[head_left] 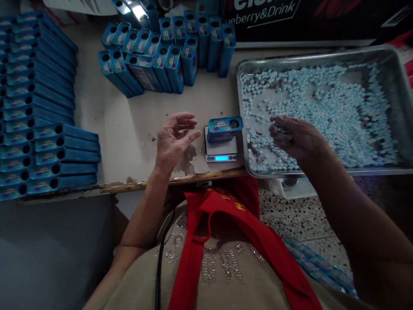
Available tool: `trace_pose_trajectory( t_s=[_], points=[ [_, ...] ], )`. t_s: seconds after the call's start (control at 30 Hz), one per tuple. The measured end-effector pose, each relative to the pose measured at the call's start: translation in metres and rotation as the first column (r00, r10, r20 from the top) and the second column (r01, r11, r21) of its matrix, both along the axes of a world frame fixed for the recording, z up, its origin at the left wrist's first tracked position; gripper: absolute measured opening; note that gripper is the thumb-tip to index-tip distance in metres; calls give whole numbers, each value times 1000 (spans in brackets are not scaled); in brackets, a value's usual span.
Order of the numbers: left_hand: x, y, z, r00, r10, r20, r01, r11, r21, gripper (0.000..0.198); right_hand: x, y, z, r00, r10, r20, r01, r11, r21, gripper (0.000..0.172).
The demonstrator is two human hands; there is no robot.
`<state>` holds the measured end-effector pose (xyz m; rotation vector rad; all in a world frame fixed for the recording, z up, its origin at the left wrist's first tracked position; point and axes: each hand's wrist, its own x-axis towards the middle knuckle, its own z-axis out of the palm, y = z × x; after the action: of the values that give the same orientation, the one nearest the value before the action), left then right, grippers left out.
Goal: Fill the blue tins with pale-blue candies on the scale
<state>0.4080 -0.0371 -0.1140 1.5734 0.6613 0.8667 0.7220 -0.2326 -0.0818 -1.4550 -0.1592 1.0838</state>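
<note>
A blue box of candies with a round hole in its top stands upright on a small digital scale with a lit blue display. Light-coloured pieces show inside the hole. My left hand is just left of the scale, its fingers loosely curved and apart, holding nothing. Over the left part of a metal tray is my right hand, fingertips drawn together around a few small candies, partly hidden by the fingers. Pale blue and white candies lie spread across the tray.
Stacked blue boxes fill the table's left side. More blue boxes stand in rows at the back. A black printed panel rises behind the tray. The worn wooden table edge runs in front of me.
</note>
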Motion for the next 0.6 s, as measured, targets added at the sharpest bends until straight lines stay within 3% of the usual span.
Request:
trace_pose_trajectory(
  t_s=[0.27,0.37,0.43,0.53,0.57,0.6],
  points=[
    [8,1,-16,999,-40,-22,39,999,-30,58,-14,14,21,999,41,21,-44,991,130,19],
    [18,-6,-25,998,-40,-43,41,999,18,66,-8,19,27,980,101,172,-114,991,69,21],
    [27,-13,-31,996,-57,-69,62,995,73,69,-4,19,28,881,213,423,-208,976,-58,18],
    [41,-16,-37,988,-89,-128,107,984,145,54,-3,19,24,589,390,708,-312,918,-246,17],
    [47,-14,-36,985,-96,-146,119,979,163,47,-4,21,20,550,381,743,-307,920,-244,16],
    [52,-10,-32,982,-102,-157,131,974,186,43,-5,24,17,571,335,750,-286,937,-200,11]
  ],
)
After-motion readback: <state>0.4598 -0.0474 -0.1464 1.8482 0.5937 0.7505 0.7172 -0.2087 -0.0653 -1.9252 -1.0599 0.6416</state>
